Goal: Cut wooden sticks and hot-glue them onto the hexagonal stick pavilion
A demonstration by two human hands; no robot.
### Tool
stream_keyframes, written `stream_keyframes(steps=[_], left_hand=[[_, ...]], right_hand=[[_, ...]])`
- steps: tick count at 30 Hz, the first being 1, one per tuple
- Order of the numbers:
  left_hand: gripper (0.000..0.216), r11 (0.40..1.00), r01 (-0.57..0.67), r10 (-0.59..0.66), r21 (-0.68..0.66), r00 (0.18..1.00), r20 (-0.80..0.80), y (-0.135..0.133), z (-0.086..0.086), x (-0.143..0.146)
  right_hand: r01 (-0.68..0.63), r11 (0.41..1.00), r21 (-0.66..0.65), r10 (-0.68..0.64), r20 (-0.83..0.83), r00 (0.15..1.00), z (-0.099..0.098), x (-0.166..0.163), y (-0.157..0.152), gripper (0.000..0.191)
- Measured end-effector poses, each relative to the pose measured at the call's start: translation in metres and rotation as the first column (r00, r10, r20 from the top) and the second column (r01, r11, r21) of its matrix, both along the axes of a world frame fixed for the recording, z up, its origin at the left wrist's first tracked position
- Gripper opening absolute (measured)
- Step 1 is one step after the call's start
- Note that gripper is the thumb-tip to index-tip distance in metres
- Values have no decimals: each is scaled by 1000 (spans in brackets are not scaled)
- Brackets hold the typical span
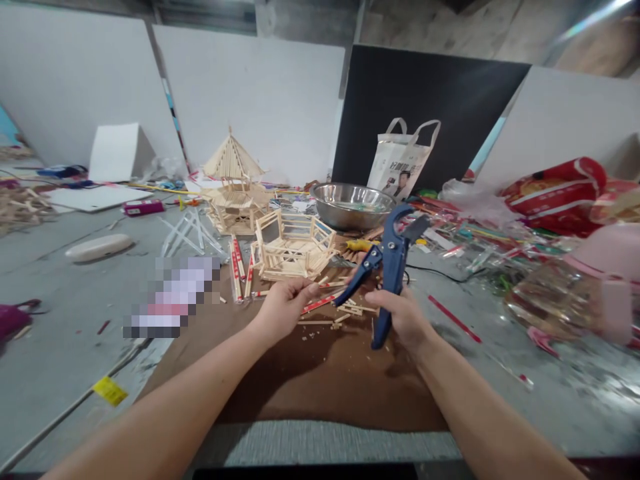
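Note:
In my right hand is a blue pipe cutter, its curved jaw and blade pointing up and apart. My left hand is closed in a pinch just left of the cutter; whatever its fingertips hold is too small or hidden to make out. Beyond the left hand stands a wooden-stick frame with low railings and an open top. Loose wooden sticks and small offcuts lie between and below my hands on a brown mat. Red-and-clear packets of chopsticks rest left of the frame.
A finished-looking stick pavilion with a pointed roof stands behind the frame. Near it are a metal bowl and a white tote bag. A pink-lidded clear jug and scattered plastic wrappers are at right. A white oblong object lies at left.

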State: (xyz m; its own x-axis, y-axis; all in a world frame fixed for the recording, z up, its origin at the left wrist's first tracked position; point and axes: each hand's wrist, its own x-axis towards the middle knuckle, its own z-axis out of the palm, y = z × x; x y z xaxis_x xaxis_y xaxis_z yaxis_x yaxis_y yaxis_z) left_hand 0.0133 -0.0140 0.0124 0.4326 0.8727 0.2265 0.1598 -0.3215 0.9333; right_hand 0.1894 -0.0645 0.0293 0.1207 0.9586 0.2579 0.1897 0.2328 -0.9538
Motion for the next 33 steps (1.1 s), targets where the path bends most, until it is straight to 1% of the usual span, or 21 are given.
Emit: stream_keyframes(steps=[1, 2, 3, 5, 7, 9, 11, 19, 22, 27, 33], left_hand=[[30, 999, -36, 36, 26, 999, -8, 2, 1, -2], [30, 997, -69, 70, 42, 997, -13, 3, 1, -3], [30, 994, -98, 99, 52, 995, -13, 4, 2, -5], [30, 988, -138, 138, 66, 990, -7, 5, 3, -7], [29, 985, -155, 156, 80, 988, -4, 4, 5, -8], [29, 984, -151, 152, 97, 988, -3, 2, 6, -8], [29, 985, -131, 132, 116, 991, -3, 0, 6, -8], [27, 983, -73, 70, 171, 997, 20, -1, 4, -7], [26, 978, -64, 61, 197, 998, 25, 0, 2, -6], [27, 976, -78, 76, 201, 997, 20, 0, 0, -6], [30, 968, -92, 106, 232, 993, -48, -1, 3, -6]], right_hand=[[94, 995, 46, -100, 139, 985, -1, 2, 1, 31], [160, 982, 101, -183, 285, 941, -2, 4, 1, 36], [188, 970, 157, -237, 418, 877, -3, 5, 2, 41], [156, 962, 225, -264, 612, 745, -6, 6, 3, 49], [115, 964, 242, -256, 708, 658, -9, 3, 3, 53], [107, 965, 240, -254, 748, 613, -12, 0, 3, 54], [95, 971, 218, -231, 770, 594, -14, -2, 3, 54], [25, 993, 114, -106, 797, 595, -18, -7, 1, 53], [0, 996, 86, -70, 817, 572, -17, -9, 0, 54], [2, 997, 82, -70, 828, 557, -16, -13, -3, 53], [9, 997, 76, -68, 830, 553, -18, -13, -3, 54]])
